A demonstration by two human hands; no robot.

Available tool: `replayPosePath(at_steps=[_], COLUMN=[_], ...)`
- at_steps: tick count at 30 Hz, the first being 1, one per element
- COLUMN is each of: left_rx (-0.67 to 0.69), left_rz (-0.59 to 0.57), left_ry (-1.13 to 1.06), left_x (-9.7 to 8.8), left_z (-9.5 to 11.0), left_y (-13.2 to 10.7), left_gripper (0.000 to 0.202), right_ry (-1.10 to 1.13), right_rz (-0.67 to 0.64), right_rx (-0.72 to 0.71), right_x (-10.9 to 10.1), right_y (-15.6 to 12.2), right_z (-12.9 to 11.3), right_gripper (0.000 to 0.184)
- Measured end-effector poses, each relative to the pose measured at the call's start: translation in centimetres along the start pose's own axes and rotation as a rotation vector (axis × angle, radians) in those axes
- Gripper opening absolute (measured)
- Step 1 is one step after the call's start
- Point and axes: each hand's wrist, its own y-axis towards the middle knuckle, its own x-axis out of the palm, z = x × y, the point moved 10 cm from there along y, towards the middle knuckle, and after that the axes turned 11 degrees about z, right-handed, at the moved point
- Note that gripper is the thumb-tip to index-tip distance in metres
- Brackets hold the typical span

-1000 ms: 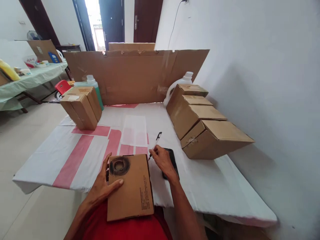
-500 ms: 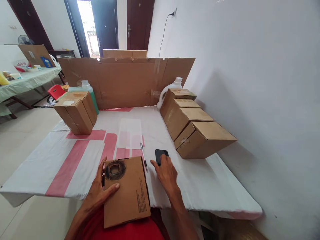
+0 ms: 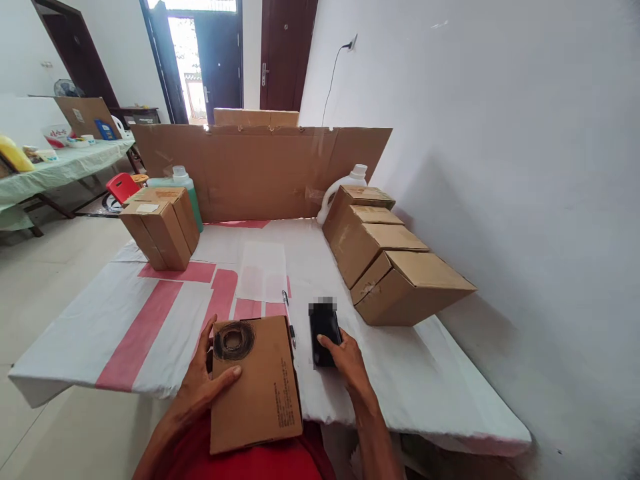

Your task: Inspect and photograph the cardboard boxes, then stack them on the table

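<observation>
My left hand (image 3: 207,383) grips the left side of a flat brown cardboard box (image 3: 260,393), thumb on its top face. The box has a dark scribbled ring round a hole near its far left corner and small print on the right. It rests at my lap, against the table's near edge. My right hand (image 3: 347,357) is closed on a black smartphone (image 3: 324,333), thumb over the screen and fingers along its right side. A pen (image 3: 286,303) lies partly alongside the box. Beyond it lies a whitish translucent sheet (image 3: 261,267).
Several cardboard boxes (image 3: 395,267) line the table's right side by the wall. More boxes (image 3: 160,227) stand at the left, before a green-liquid jug (image 3: 193,200). A white jug (image 3: 357,175) and an upright cardboard panel (image 3: 260,170) are at the back.
My right hand has gone from reaching over the phone with bent fingers to holding its right side, thumb on the screen. My left hand keeps its hold on the box.
</observation>
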Motion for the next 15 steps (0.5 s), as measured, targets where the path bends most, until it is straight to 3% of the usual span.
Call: replayPosePath(at_steps=[2,5,7,9,11,15], left_rx=[-0.022,-0.011,0.029,0.045,0.051,0.103], left_rz=[-0.045,-0.124,-0.146,-0.166,-0.186,-0.142], left_ry=[-0.011,-0.039,-0.044,-0.043,-0.034,-0.002], left_x=[0.3,1.1,1.7,2.2,2.7,2.2], left_z=[0.1,0.8,1.5,1.8,1.9,2.3], left_y=[-0.1,-0.4,-0.6,-0.7,-0.9,-0.9], left_gripper=[0.111,0.112,0.11,0.11,0.111,0.104], right_ry=[0.201,0.724,0.986,1.066,1.116,1.168], right_rz=[-0.042,-0.151,-0.252,-0.391,-0.593,-0.971], right_rx=[0.037,0.205,0.289,0.305,0.348,0.43], right_x=[-0.1,-0.5,-0.7,-0.1,1.8,6.9], right_y=[-1.5,-4.7,-7.1,-9.5,-12.3,-17.9], right_z=[0.1,-0.6,-2.1,-4.4,-6.7,-10.9], right_gripper=[0.043,0.053,0.054,0.047,0.05,0.078])
